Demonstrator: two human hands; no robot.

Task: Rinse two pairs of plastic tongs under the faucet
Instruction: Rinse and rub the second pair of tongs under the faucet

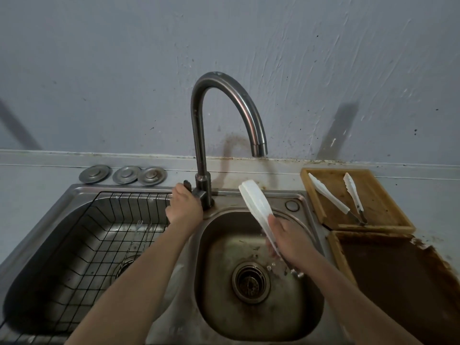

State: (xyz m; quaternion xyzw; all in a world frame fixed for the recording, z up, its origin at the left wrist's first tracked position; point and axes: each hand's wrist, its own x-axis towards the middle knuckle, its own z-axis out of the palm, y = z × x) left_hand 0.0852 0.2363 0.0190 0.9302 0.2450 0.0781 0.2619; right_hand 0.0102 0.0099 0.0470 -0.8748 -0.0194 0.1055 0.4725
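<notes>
- The left hand (184,204) is closed around the faucet handle (188,186) at the base of the faucet (225,105), on the back rim of the sink between the two basins.
- The right hand (286,239) grips one pair of white plastic tongs (256,206) by the lower half, over the right basin (258,317).
- These held tongs are tilted, with their broad white ends pointing up and back toward the sink's back rim, below the faucet spout; their arms look pressed together.
- No water stream is visible from the spout.
- The drain strainer (251,282) sits in the bottom of the right basin, just below the right hand.
- A second pair of tongs (334,199) lies on a wooden board (373,192) at the back right of the counter, beside the sink; its two white arms are spread apart and meet at a metal hinge near the board's front right edge.
- A second, darker wooden tray (398,275) lies in front of that board, along the right edge of the sink.
- The left basin holds a black wire basket (82,247).
- Three round metal plugs (123,174) lie in a row on the counter behind the left basin.
</notes>
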